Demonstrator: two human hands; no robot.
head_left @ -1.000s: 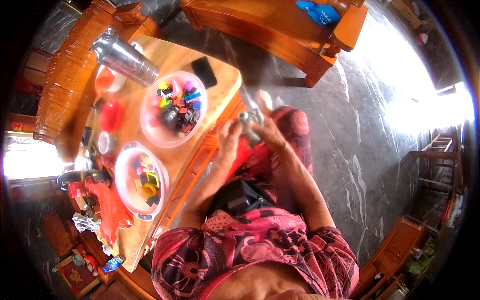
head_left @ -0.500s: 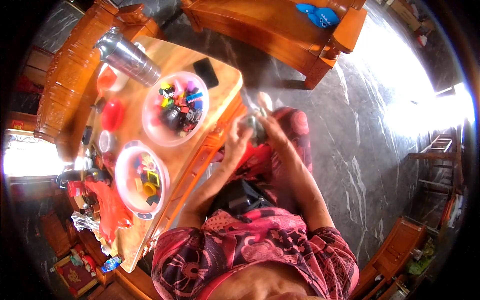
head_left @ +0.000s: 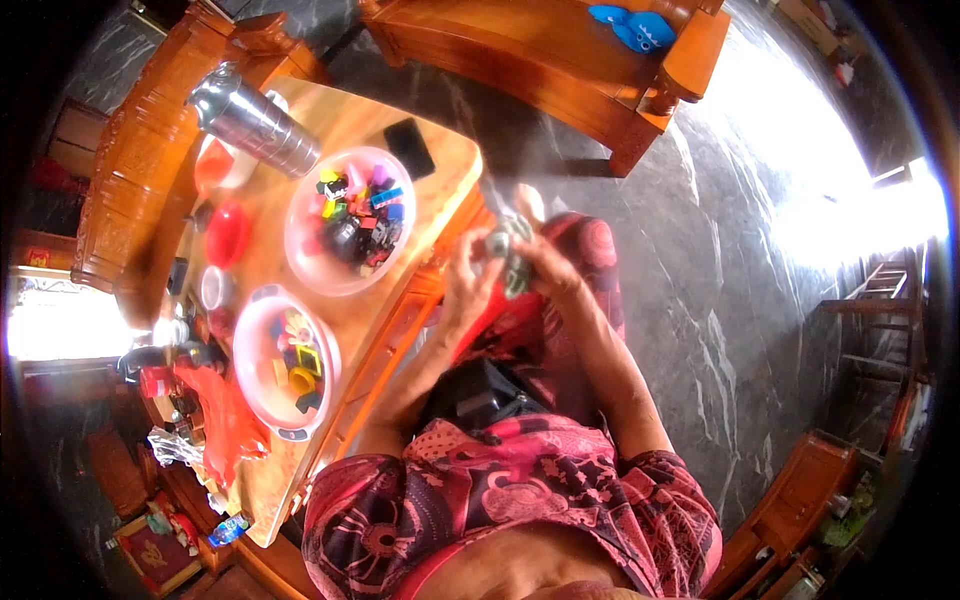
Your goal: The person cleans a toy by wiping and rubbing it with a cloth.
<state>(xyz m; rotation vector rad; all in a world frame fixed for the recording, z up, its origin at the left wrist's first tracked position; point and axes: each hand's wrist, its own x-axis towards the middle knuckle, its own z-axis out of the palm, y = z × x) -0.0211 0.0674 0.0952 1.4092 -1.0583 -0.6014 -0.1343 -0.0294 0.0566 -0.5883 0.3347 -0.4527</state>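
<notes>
Fingers [head_left: 464, 248] part-curled, left hand [head_left: 467, 280] and right hand [head_left: 550, 268] hold a blurred grey-green object [head_left: 515, 274] between them above the lap [head_left: 525, 348]; should the pinch slacken, it could slip to the floor [head_left: 690, 330]

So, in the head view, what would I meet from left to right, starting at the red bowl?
Red bowl, upper pink tub, left hand, grey-green object, right hand, blue item, wooden ladder-like frame.
</notes>
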